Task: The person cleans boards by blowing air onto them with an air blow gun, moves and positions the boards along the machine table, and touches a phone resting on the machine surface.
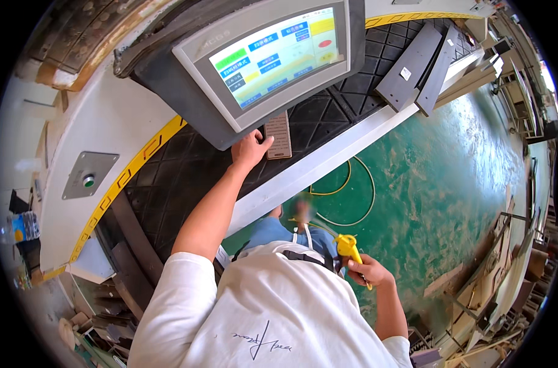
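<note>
Below the control screen, my left hand (250,151) is closed at the left edge of a phone (279,136), its thumb lying over that edge. The phone shows a page of text and is over the black ribbed surface; its upper end goes behind the screen housing. Some fingers of this hand are partly hidden. Down by my right hip, my right hand (365,270) is wrapped round a yellow air blow gun (349,246) with a pale hose at its head end.
A touch screen (276,58) in a grey housing overhangs the black ribbed bed (199,156). Dark grey boards (411,67) lie at its far right end. A green button (88,181) sits on the white machine side. A hose (373,184) loops over the green floor; stacked boards (481,276) line the right.
</note>
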`<state>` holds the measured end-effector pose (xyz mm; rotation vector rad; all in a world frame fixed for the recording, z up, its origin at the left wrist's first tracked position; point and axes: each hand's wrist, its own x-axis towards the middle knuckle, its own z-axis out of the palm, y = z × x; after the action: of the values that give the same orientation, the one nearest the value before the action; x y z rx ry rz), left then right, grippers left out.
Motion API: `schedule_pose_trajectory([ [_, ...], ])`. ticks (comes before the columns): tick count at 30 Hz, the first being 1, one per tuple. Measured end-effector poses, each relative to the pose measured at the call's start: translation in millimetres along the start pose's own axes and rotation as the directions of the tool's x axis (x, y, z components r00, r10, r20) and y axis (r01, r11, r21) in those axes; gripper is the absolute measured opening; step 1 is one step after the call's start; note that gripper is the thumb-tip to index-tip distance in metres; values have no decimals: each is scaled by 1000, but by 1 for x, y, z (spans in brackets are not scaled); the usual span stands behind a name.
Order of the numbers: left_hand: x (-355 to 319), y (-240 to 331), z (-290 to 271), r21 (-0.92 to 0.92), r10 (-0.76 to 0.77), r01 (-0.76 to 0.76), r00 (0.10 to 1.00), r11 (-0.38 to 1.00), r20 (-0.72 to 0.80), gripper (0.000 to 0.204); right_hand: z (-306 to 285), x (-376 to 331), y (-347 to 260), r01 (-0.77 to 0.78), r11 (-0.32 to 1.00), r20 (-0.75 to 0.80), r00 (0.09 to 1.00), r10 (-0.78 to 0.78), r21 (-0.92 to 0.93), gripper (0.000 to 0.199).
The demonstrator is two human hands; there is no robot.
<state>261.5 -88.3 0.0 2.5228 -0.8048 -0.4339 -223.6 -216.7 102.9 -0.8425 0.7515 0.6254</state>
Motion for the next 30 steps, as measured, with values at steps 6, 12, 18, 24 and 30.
schedule_pose_trajectory([
  [6, 27, -23, 9, -96, 81, -127, 918, 987, -389, 46, 45, 15, -45, -152, 918, -24, 988, 154, -367, 53],
  [12, 15, -20, -17, -358, -129, 175, 981, 917, 148, 45, 61, 30, -40, -109, 929, -80, 993, 86, -353, 56],
  [18, 9, -38, -14, -411, -140, 242, 955, 879, 261, 41, 62, 22, -8, 86, 978, -83, 991, -104, -191, 41],
  [24, 4, -42, -7, -524, -141, 259, 957, 811, 255, 38, 65, 1, 25, 178, 979, -117, 975, -190, -100, 36],
  [30, -30, -48, -16, -709, -134, 157, 987, 687, 89, 34, 65, -2, 25, 129, 963, -108, 982, -158, -237, 36],
])
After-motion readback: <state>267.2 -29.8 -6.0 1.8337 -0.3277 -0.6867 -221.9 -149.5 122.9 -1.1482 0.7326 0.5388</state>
